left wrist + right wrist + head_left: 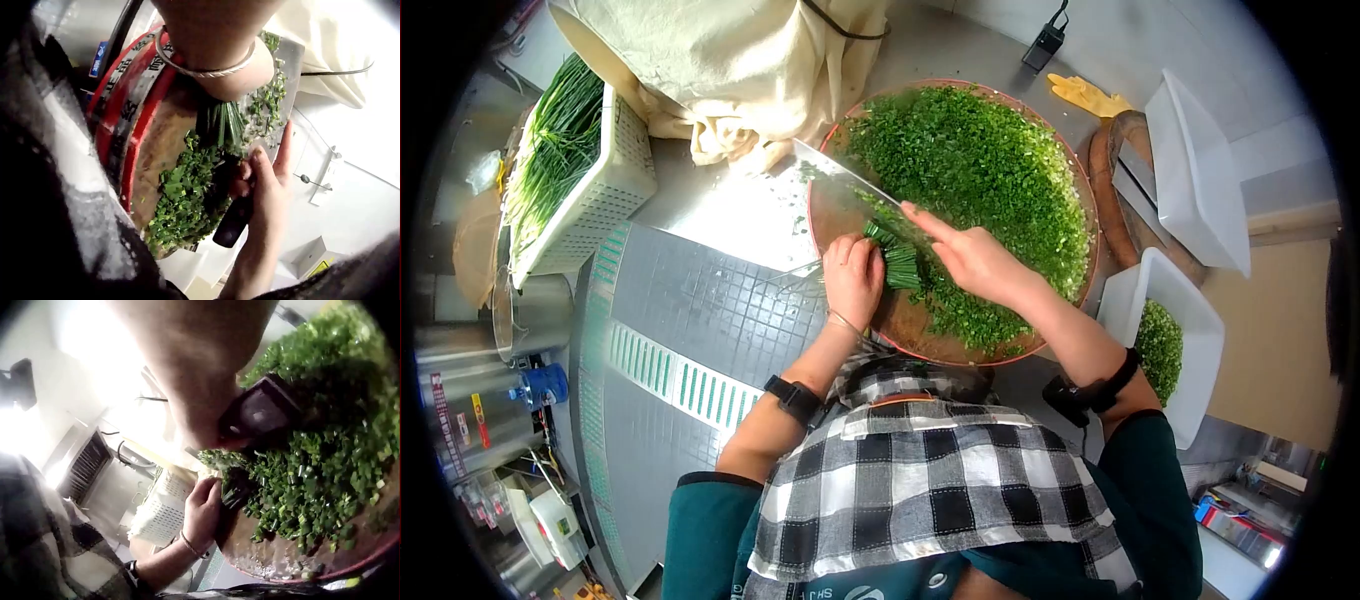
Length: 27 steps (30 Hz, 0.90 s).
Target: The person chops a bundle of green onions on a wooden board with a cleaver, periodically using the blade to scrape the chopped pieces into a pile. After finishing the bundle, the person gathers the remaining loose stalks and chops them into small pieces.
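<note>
The left hand (853,277) grips a bundle of green onions (897,262) on the left part of a round wooden board (902,322). In the right hand (980,262) is a cleaver (850,190), its forefinger laid along the blade, which stands at the cut end of the bundle. Bits of green cling to the blade (289,59). Chopped green onion (970,170) covers much of the board. The dark cleaver handle (234,222) shows below the right hand in the left wrist view, and also as a dark handle (259,412) in the right wrist view.
A white basket (590,215) of whole green onions stands at the left, beside a cream cloth (730,70). On the right are a white tub (1200,350) with chopped onion, another white tub (1200,180) and a second board (1105,170). Yellow gloves (1088,95) lie behind.
</note>
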Each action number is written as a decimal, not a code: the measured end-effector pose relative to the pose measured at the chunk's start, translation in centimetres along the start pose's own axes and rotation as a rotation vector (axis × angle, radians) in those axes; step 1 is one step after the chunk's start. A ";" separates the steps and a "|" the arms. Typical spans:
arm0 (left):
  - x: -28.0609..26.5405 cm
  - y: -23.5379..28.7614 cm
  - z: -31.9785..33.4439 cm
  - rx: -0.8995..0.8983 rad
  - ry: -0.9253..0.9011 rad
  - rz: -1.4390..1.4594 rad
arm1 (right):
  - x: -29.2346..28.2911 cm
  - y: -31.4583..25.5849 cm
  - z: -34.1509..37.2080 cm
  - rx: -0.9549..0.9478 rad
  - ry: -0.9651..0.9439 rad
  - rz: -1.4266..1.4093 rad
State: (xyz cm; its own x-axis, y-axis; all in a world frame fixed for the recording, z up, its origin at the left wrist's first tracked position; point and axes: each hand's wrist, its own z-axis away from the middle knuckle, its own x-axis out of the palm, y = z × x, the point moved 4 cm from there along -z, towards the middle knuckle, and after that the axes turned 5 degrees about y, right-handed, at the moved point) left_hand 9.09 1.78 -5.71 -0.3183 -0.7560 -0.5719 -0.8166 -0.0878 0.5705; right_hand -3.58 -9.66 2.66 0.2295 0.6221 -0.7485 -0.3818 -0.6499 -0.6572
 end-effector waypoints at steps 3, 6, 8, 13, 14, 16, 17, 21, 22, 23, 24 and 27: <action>0.0 -0.2 -0.2 0.001 0.011 -0.001 | -1.9 -0.4 1.5 0.008 -0.014 0.007; 0.2 -0.1 -0.2 0.009 0.001 0.004 | -3.3 -1.2 2.7 0.057 -0.109 0.041; 0.1 -0.1 -0.1 0.009 -0.011 0.001 | -2.1 -0.5 2.2 -0.063 -0.130 0.022; 0.0 0.1 -0.2 -0.011 -0.021 -0.007 | 0.8 -0.1 -1.4 -0.138 0.040 0.014; -0.1 0.0 0.0 -0.007 -0.025 -0.007 | 0.9 0.1 -1.4 -0.110 0.036 0.052; 0.0 -0.1 -0.1 -0.035 -0.089 -0.008 | 0.3 0.5 -0.9 -0.051 0.013 0.046; -0.3 0.0 0.1 -0.037 -0.083 -0.009 | -0.1 0.6 -0.2 -0.039 0.087 -0.016; -1.5 2.0 0.3 0.142 -0.241 -0.057 | -0.1 2.3 0.9 0.015 0.162 -0.091; -1.2 2.2 0.6 0.230 -0.343 -0.179 | -0.3 2.0 1.1 -0.039 0.217 -0.089; -0.7 2.1 0.9 0.221 -0.339 -0.271 | -0.4 1.9 1.4 -0.043 0.217 -0.089; -0.2 2.3 0.9 0.220 -0.335 -0.272 | -0.8 1.5 1.6 0.035 0.154 -0.089; 1.2 2.4 0.3 0.010 -0.296 -0.466 | -0.7 1.3 2.4 0.032 0.154 -0.081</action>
State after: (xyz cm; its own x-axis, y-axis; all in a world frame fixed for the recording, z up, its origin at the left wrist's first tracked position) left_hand 6.62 0.91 -5.21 -0.0424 -0.4234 -0.9050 -0.9077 -0.3622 0.2119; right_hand -6.39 -9.86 2.58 0.3939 0.5959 -0.6998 -0.3845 -0.5847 -0.7143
